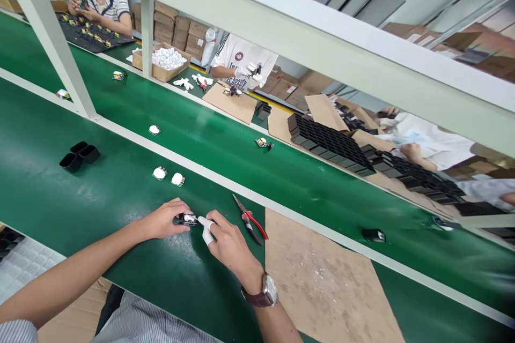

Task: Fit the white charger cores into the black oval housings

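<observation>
My left hand (171, 218) grips a small black housing (187, 220) with white and metallic parts showing at its open end, low over the green table (120, 198). My right hand (223, 236), with white covers on two fingertips, is at the right end of the housing, its fingers drawn together; what they pinch, if anything, is too small to tell. Long-nosed pliers (250, 218) with red handles lie just right of my right hand. Two small circuit boards topped with white discs, one on the left (160, 173) and one on the right (177, 179), rest beyond my left hand.
Black cups (79, 155) stand at the left. Cardboard (322, 273) lies at the right. Beyond a pale rail (225, 185), a green belt (209, 134) bears scattered boards and a black housing (374, 235). Several people sit across it, near stacked black cases (330, 144). A frame post (60, 48) rises at left.
</observation>
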`<state>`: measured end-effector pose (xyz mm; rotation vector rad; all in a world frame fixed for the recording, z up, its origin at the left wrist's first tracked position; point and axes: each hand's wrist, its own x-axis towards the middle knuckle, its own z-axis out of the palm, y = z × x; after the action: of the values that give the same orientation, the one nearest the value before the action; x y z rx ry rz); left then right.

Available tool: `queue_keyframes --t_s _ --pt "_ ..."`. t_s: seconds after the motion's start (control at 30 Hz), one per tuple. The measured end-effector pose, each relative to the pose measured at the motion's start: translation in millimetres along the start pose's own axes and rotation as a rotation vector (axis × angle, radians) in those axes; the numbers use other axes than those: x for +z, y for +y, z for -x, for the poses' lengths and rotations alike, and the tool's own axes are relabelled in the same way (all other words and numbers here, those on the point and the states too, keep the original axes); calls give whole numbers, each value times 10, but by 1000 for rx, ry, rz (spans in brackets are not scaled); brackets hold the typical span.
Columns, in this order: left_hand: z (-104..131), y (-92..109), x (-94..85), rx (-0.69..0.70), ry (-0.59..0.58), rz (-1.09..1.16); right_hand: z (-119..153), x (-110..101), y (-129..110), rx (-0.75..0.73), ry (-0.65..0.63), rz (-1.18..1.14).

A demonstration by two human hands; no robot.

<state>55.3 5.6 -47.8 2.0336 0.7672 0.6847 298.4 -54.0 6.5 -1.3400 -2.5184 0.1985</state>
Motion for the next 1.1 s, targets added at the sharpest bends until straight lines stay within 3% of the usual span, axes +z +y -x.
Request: queue_keyframes --t_s 0.37,0.63,0.77,0.93,1.1 --pt "-1 16 7 24 -5 -24 -62 -122 -22 -102 -51 76" --pt "-7 20 -10 35 -12 -30 -7 -84 -6 -45 2 14" --pt "36 16 -23 59 6 -58 61 -63 52 45 93 -83" --pt "124 -62 -13 204 102 -159 264 61 162 178 222 -126" --pt "168 -117 17 365 150 -287 460 229 240 259 254 -31"
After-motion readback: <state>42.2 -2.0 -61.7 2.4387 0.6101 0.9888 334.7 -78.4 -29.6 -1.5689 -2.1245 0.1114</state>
